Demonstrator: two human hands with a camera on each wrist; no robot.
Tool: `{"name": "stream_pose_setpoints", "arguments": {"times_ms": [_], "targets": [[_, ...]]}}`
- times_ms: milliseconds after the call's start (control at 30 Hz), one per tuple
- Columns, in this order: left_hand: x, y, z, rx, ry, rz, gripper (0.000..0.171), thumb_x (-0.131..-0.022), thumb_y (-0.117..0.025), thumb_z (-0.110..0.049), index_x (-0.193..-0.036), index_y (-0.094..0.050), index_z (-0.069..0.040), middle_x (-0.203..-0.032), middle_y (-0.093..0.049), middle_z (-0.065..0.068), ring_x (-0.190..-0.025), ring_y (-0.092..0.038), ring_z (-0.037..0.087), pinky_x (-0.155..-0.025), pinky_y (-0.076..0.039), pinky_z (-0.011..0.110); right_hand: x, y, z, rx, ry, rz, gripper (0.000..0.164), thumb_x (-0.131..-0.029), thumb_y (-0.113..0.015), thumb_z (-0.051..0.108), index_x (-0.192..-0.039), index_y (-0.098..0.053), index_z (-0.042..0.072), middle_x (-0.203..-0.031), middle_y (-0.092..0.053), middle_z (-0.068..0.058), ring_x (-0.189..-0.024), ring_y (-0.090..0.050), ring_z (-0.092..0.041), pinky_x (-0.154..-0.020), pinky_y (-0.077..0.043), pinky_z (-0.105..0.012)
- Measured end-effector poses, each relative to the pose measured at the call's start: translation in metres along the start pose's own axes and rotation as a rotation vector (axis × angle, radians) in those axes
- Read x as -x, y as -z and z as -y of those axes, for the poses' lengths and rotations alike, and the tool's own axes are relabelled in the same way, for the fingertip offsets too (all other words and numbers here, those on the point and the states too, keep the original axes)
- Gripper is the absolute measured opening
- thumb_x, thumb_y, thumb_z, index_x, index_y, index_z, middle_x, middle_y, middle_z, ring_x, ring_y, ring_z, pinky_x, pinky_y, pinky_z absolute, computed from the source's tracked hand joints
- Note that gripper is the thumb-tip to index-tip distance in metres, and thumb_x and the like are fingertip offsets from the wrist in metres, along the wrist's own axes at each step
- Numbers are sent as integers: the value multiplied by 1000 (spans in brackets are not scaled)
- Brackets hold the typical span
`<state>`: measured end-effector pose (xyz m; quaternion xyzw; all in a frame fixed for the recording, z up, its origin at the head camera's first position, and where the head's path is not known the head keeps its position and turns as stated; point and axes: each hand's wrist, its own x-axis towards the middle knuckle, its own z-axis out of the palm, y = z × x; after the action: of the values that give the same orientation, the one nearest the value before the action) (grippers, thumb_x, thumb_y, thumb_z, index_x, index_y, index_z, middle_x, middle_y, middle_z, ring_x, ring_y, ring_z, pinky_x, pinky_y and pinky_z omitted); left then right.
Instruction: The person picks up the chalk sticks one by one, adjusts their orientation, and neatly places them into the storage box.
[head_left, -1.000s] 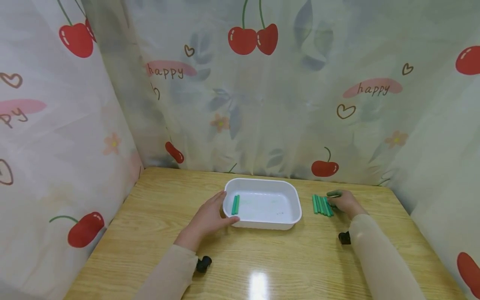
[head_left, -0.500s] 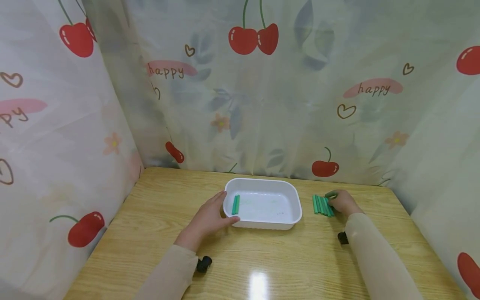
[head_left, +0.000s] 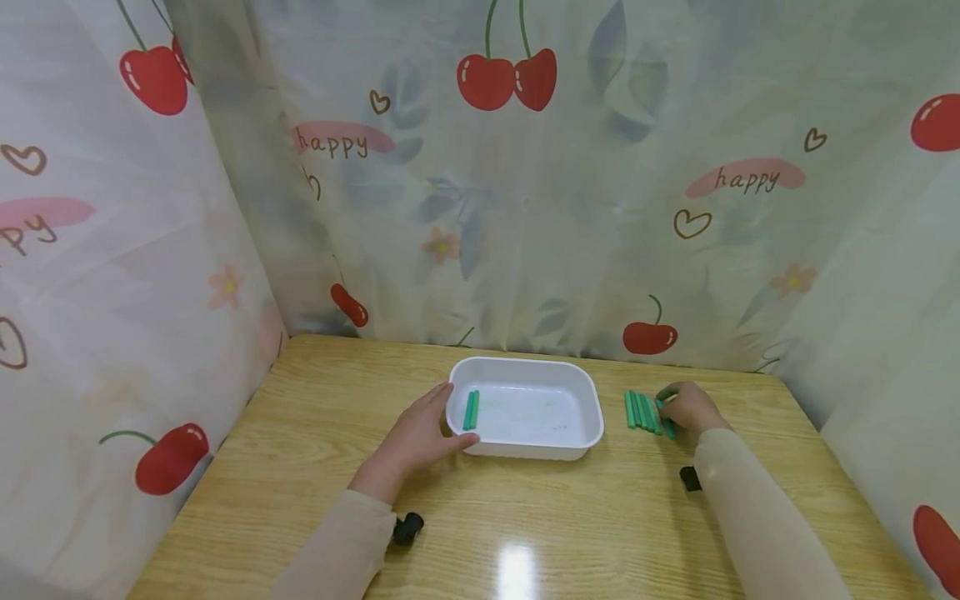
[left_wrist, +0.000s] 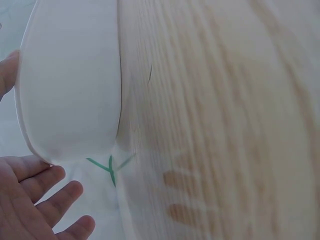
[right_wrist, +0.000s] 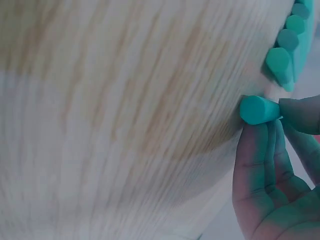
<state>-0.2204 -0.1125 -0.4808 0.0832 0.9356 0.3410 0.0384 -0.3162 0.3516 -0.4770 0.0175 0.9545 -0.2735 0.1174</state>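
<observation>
My left hand (head_left: 417, 429) holds the left end of a white plastic container (head_left: 540, 450), thumb at the near rim and fingers along the side. In the left wrist view only the index finger (left_wrist: 35, 167) of the spread fingers meets the rim. Two green chalk sticks (head_left: 471, 410) lie side by side inside, near the left wall. To the container's right, several more green chalk sticks (head_left: 641, 412) form a row on the table. At that row's right end my right hand (head_left: 692, 407) pinches one chalk stick (right_wrist: 256, 110) between thumb and fingertips, tilted away from the others.
The wooden table (head_left: 465, 517) backs onto a curtain (head_left: 525, 208) printed with cherries, which also hangs on both sides. A small black wrist device (head_left: 407, 529) sits by the left sleeve, another device (head_left: 690, 477) by the right.
The right hand has separated the end chalk stick from the row, shifting it slightly right and tilting it. The left hand and container have stayed in place.
</observation>
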Motion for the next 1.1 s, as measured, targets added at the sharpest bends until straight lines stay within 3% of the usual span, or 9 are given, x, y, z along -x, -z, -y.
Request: {"name": "stream_pose_setpoints", "arguments": {"times_ms": [233, 600, 767, 1100], "targets": [[0, -1, 0, -14, 16, 8, 102, -82, -75, -59, -160, -26, -15, -165, -25, 1, -149, -26, 29, -118, -28, 51, 8, 5, 1, -82, -29, 14, 39, -92, -62, 9, -125, -57, -13, -104, -64, -22, -77, -61, -22, -72, -52, -37], [-1, -1, 2, -8, 6, 2, 102, -82, -76, -59, -160, -27, -14, -164, -26, 2, -149, -27, 30, -117, -29, 52, 27, 19, 19, -260, -65, 20, 48, -93, -59, 8, -136, -48, -13, -120, -58, -28, -96, -63, -29, -73, -57, -36], [0, 1, 0, -2, 10, 8, 101, -83, -75, -58, -160, -26, -15, -164, -26, 2, -149, -26, 29, -118, -28, 51, 36, 25, 32, -344, -50, 34, 51, -95, -58, 10, -139, -45, -10, -127, -55, -28, -97, -62, -27, -78, -56, -37], [0, 0, 0, -4, 17, 16, 103, -82, -75, -59, -160, -26, -14, -165, -25, 2, -149, -25, 29, -118, -28, 51, 49, 34, 52, -478, -9, 46, 52, -94, -57, 9, -139, -40, -11, -106, -56, -12, -85, -60, -19, -81, -57, -34]]}}
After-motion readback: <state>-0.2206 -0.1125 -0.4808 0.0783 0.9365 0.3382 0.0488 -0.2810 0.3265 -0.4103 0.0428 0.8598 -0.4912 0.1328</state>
